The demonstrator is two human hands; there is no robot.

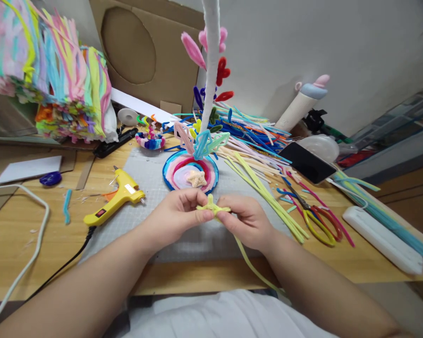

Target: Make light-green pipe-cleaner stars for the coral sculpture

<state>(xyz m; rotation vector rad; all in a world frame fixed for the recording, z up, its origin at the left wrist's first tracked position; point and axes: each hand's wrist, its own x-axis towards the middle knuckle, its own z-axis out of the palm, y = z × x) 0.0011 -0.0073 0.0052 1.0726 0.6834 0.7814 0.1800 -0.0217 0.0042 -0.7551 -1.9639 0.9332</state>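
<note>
Between my hands is a small yellow pipe-cleaner shape (211, 204) with several points, its loose tail hanging down past my right wrist toward my lap. My left hand (183, 213) pinches its left side between thumb and fingers. The right side is pinched by my right hand (246, 220). Just beyond my fingers lies a round coiled base (169, 174) in blue, pink and white, with a beige star (196, 179) on it. Pink and teal loops (201, 143) and a tall white stem (211, 61) with coloured petals rise behind it.
A yellow glue gun (118, 197) lies at left on the grey mat (109, 244). To the right are yellow-green pipe cleaners (268, 197), scissors (317, 218), a black phone (306, 162) and a white power strip (382, 239). Pipe-cleaner bundles (63, 70) stand at the back left.
</note>
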